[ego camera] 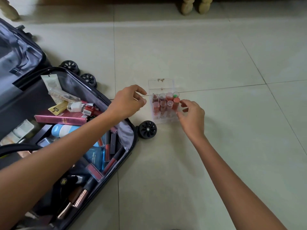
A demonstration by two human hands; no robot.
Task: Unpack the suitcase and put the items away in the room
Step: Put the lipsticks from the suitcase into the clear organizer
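**Open suitcase and lipstick organiser on tiled floor**

Two bare forearms enter from the lower edge, reaching forward over the floor (216, 52), which is laid with large, smooth, pale grey-green tiles and thin dark grout lines.

Left hand (127, 101): held above the suitcase rim, fingers loosely curled, thumb and forefinger near each other, gripping nothing visible.

Right hand (191, 117): fingers spread and open, fingertips touching the right side of the organiser.

Clear plastic organiser (163, 103): a square-celled, transparent box standing on the floor just beside the suitcase's near wheel (147, 129). Its cells hold upright cylindrical lipstick tubes (169, 98), mostly red with clear caps; one shows green.

Suitcase (99, 97): dark hard shell, lying open at left, grey fabric lining, black spoked wheels. Contents are jumbled cosmetics: a glossy pink carton (61, 118), a blue cologne bottle (96, 157), a white-and-blue rounded bottle (63, 130), slim red lip-gloss tubes, rose-gold capped tubes (79, 198), sachets.

Turned, pale wooden furniture legs (196, 5) stand at the far edge.
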